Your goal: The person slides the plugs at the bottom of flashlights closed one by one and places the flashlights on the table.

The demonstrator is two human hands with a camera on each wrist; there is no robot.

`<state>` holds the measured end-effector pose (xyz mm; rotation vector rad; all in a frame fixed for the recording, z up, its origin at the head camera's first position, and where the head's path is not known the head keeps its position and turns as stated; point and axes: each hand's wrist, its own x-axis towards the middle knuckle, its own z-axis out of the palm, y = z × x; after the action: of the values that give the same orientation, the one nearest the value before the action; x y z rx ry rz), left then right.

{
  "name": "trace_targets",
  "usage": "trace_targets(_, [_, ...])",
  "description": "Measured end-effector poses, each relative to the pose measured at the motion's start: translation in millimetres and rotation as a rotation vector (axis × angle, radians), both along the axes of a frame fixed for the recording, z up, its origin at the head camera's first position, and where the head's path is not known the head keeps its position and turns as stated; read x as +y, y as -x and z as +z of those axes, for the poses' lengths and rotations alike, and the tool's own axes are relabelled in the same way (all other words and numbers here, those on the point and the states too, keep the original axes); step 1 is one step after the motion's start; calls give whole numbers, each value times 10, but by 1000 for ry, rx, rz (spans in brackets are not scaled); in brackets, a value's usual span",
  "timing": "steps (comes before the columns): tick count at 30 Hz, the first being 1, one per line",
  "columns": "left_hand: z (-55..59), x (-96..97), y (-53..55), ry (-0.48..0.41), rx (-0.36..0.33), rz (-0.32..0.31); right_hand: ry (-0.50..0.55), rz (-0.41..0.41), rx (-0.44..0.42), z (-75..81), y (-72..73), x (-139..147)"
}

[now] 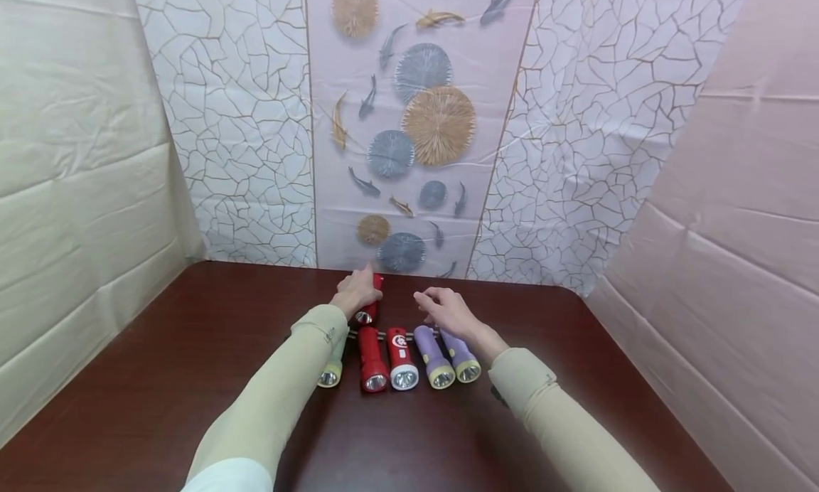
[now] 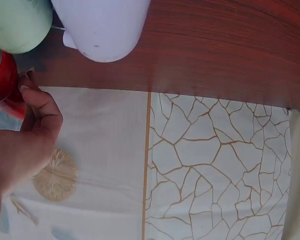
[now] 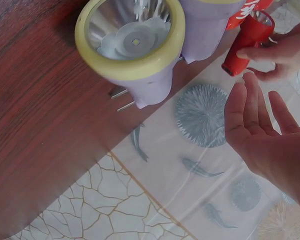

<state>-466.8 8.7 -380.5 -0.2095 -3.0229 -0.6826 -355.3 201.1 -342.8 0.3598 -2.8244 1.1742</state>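
My left hand (image 1: 358, 291) grips a red flashlight (image 3: 245, 45) behind a row of flashlights, its lamp end towards me. Right of it, my right hand (image 1: 451, 313) hovers above the back of the row, fingers loosely bent and holding nothing. Nearest the left hand in the row stand a plain red flashlight (image 1: 373, 364) and a red one with a white rim (image 1: 403, 360). Two purple flashlights with yellow rims, one inner (image 1: 435, 357) and one outer (image 1: 462, 357), lie below the right hand.
A pale green flashlight (image 1: 331, 367) lies partly behind my left sleeve. Beside it in the left wrist view is a pale lavender one (image 2: 102, 27), hidden from the head view. Patterned cloth (image 1: 249, 122) hangs along the back edge of the brown table (image 1: 409, 442).
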Motion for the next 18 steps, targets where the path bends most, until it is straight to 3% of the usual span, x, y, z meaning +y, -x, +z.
trace_targets(11, [-118,10,-1,15,-31,35,-11,-1,14,-25,8,25])
trace_targets(18, [-127,51,-11,40,-34,48,-17,-17,6,-34,-7,74])
